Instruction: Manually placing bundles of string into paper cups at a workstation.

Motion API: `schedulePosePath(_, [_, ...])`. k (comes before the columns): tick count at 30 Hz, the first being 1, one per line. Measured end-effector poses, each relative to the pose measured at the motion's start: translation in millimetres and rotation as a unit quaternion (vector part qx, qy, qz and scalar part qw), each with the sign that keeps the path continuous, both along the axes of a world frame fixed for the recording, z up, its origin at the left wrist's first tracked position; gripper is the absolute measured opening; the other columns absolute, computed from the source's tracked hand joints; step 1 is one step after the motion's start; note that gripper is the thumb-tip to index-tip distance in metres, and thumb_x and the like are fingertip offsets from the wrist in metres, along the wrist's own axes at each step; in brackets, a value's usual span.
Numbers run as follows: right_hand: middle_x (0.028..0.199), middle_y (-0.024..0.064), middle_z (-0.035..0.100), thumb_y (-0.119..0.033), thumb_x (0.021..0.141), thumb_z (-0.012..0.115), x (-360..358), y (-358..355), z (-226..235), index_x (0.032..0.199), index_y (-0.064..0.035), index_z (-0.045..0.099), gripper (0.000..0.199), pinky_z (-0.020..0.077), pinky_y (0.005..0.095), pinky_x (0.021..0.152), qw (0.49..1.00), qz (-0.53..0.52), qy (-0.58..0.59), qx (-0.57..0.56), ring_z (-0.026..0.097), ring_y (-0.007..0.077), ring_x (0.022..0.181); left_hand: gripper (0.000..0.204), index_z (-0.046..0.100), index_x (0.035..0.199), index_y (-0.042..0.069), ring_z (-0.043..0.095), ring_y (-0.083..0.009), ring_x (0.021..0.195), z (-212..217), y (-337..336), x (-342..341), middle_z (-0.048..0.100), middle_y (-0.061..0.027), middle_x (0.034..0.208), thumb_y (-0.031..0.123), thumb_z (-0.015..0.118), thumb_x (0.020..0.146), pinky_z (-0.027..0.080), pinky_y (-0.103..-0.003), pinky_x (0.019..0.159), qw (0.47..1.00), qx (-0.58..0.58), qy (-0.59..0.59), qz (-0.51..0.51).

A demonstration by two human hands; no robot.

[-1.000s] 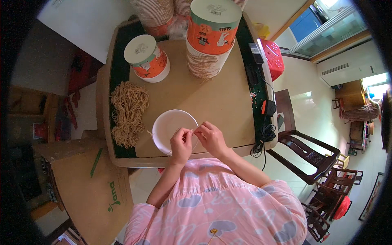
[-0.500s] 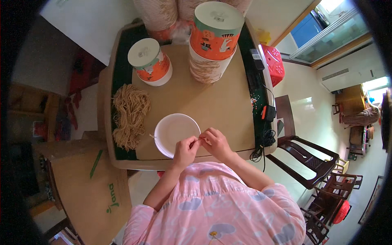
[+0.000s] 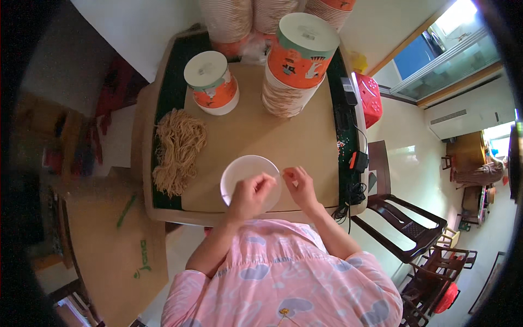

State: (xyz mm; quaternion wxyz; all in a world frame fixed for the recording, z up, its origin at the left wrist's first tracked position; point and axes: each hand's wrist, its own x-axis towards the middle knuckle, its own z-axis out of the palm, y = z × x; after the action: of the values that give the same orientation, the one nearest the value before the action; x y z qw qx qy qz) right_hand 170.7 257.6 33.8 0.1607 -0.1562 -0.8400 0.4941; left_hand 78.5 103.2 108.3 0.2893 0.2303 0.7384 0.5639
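A white paper bucket (image 3: 239,170) stands at the table's near edge with its mouth facing up. My left hand (image 3: 251,197) is over the near part of its mouth, fingers curled closed. Beside the right rim, my right hand (image 3: 299,188) is closed in a pinch. Whatever either hand holds, if anything, is too small to make out. A loose bundle of tan cords (image 3: 180,152) lies left of the bucket. Beyond it, a short stack of orange and green printed buckets (image 3: 215,95) stands upside down. A taller stack (image 3: 302,60) of similar buckets, with cords round its lower part, stands farther right.
More nested buckets (image 3: 229,22) stand at the table's far edge. A power strip (image 3: 344,114), a black adapter (image 3: 359,162) and coiled cable (image 3: 357,193) lie along the right edge. A dark chair (image 3: 403,223) stands to the right, a large cardboard box (image 3: 114,245) to the left.
My hands were together at the bucket's right rim; now they are apart, the left one over the mouth and the right one just outside the rim. The whole view has shifted slightly.
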Motion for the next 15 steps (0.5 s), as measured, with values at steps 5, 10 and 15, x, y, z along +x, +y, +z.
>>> schedulePosePath(5, [0.074,0.0095,0.059,-0.013,0.083,0.064,0,-8,8,0.091,-0.0013,0.054,0.017,0.0471,0.0289,0.058,0.984,-0.041,-0.128,-0.121,0.057,0.0157,0.064,0.015,0.062,0.083,0.0,0.051,-0.0046,0.064,16,0,-34,0.06,0.0008,0.071,0.012,0.055,0.089,0.042,-0.021,0.058,0.999,-0.008,0.038,0.002])
schedulePosePath(10, [0.074,0.0073,0.061,-0.017,0.086,0.059,-9,1,6,0.095,-0.0002,0.053,0.02,0.047,0.0254,0.054,0.979,-0.02,-0.124,-0.159,0.055,0.0097,0.061,0.013,0.063,0.086,0.0,0.053,-0.0049,0.063,46,-7,-47,0.06,0.001,0.071,0.012,0.057,0.089,0.042,-0.022,0.056,0.996,0.083,0.0,0.006])
schedulePosePath(15, [0.076,0.0077,0.06,-0.015,0.09,0.046,-71,34,131,0.122,-0.0058,0.043,0.034,0.0504,0.029,0.047,0.935,0.133,-0.243,-0.221,0.059,0.015,0.052,0.008,0.063,0.081,0.002,0.052,-0.0044,0.065,158,-14,-64,0.06,-0.0001,0.071,0.007,0.06,0.086,0.041,-0.02,0.058,0.986,0.147,0.08,-0.019])
